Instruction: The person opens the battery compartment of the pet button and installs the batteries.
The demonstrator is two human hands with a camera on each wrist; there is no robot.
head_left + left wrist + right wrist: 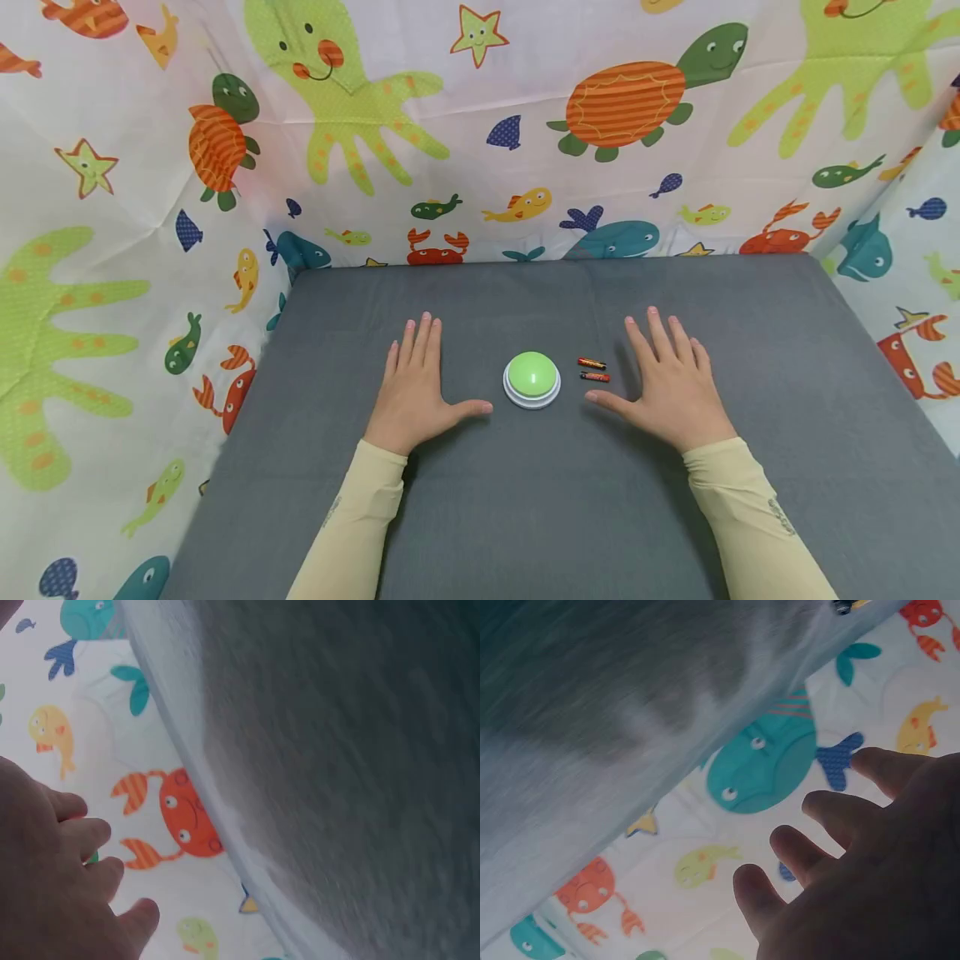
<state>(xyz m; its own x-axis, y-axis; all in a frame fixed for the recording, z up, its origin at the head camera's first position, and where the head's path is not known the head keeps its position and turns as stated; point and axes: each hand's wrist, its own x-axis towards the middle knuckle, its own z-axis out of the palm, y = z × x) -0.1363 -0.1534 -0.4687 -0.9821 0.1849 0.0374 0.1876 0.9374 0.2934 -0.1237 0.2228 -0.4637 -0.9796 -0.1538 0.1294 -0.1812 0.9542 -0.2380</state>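
Left hand (415, 386) and right hand (670, 385) are laid flat, empty, well apart on grey table (787, 433) | button (532, 379) sits between | batteries (592, 369) lie crosswise, nearer right hand

Green dome button (532, 374) on a white base; two red-and-black batteries (593, 370); plain grey tabletop (525, 500); pale yellow sleeves (352, 525); white backdrop cloth (112, 250) showing green octopuses, orange-striped turtles, teal whales, red crabs and yellow fish.

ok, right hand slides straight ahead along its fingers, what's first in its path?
Nothing, apparently: the right hand points up-table over bare grey cloth toward the printed curtain. The batteries lie left of that line.
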